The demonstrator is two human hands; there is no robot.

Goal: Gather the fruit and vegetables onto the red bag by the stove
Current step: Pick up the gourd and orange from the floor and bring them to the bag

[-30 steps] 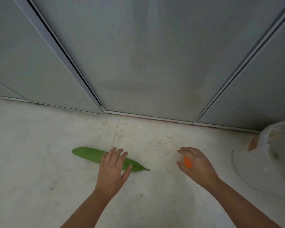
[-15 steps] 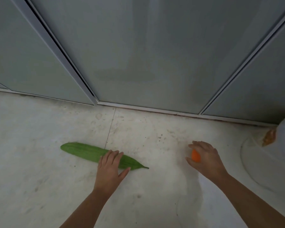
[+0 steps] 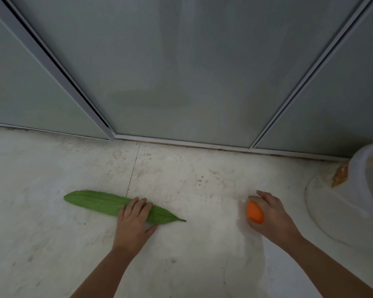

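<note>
A long green bitter gourd (image 3: 95, 202) lies flat on the pale counter (image 3: 181, 254), its pointed tip to the right. My left hand (image 3: 134, 220) rests on top of its right half, fingers laid over it and thumb on the counter beside it. My right hand (image 3: 269, 214) is curled around a small orange fruit (image 3: 254, 212), which sits on the counter or just above it; I cannot tell which. The red bag and the stove are out of view.
Frosted glass sliding panels (image 3: 181, 72) in a metal frame rise along the counter's back edge. A large white container (image 3: 357, 190) with an orange-brown smear on its side stands at the far right, close to my right hand.
My left hand has settled flatter onto the gourd. My right hand keeps the orange fruit and has closed further around it. The view has shifted slightly.
</note>
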